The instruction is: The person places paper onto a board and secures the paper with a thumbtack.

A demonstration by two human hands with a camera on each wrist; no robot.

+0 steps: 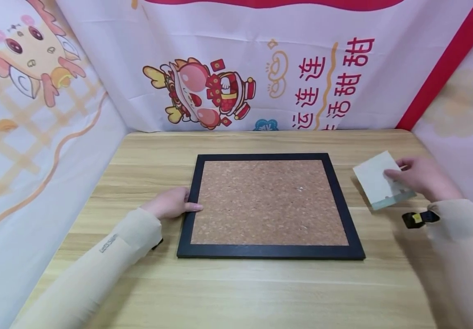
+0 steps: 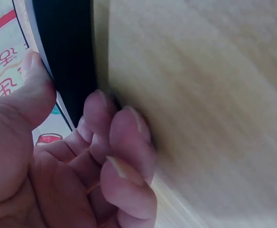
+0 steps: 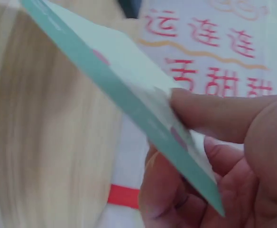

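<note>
A cork board [image 1: 261, 205] in a black frame [image 1: 269, 251] lies on the wooden table. At its left side, my left hand [image 1: 170, 204] grips the frame, thumb over the top and fingers curled at the outer edge; the left wrist view shows those fingertips [image 2: 129, 130] against the frame's side. To the right of the board, my right hand [image 1: 421, 176] pinches a pale green paper card [image 1: 378, 178] between thumb and fingers. A darker green band [image 3: 115, 90] runs along one edge of the card, which is tilted above the tabletop.
Small pale marks [image 1: 300, 188] show on the cork's right half. Printed cloth [image 1: 228, 36] with red writing hangs behind the table [image 1: 236, 292]; more cloth stands at the left and right sides. A black wrist strap [image 1: 421, 218] is on the right wrist.
</note>
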